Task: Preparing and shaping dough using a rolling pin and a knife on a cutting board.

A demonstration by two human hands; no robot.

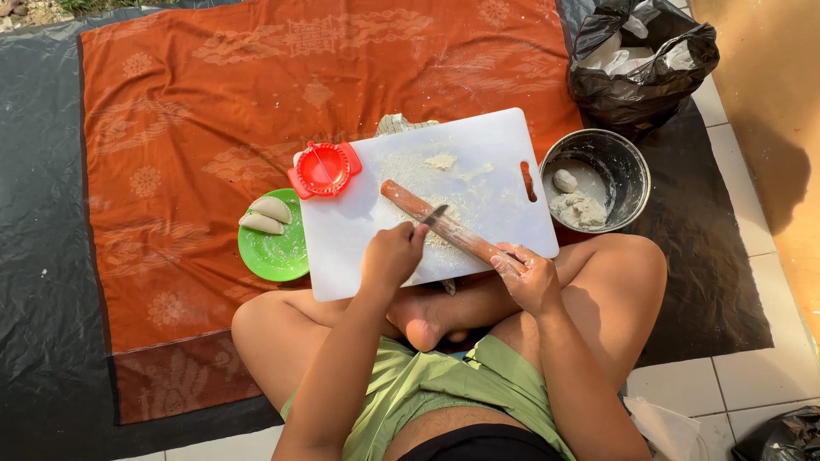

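Note:
A white cutting board [495, 141] dusted with flour lies on my crossed legs. My right hand [531, 275] grips the near end of a wooden rolling pin [427, 213] that slants across the board. My left hand [393, 254] holds a small knife [436, 214] with its blade laid against the pin. A scrap of dough [442, 160] rests near the board's far edge. A red dumpling press [324, 169] sits at the board's left corner.
A green plate [278, 253] with two folded dumplings [266, 215] lies left of the board. A metal bowl [628, 166] with dough lumps stands right of it, a black plastic bag [642, 60] behind. An orange cloth [256, 94] covers a dark sheet.

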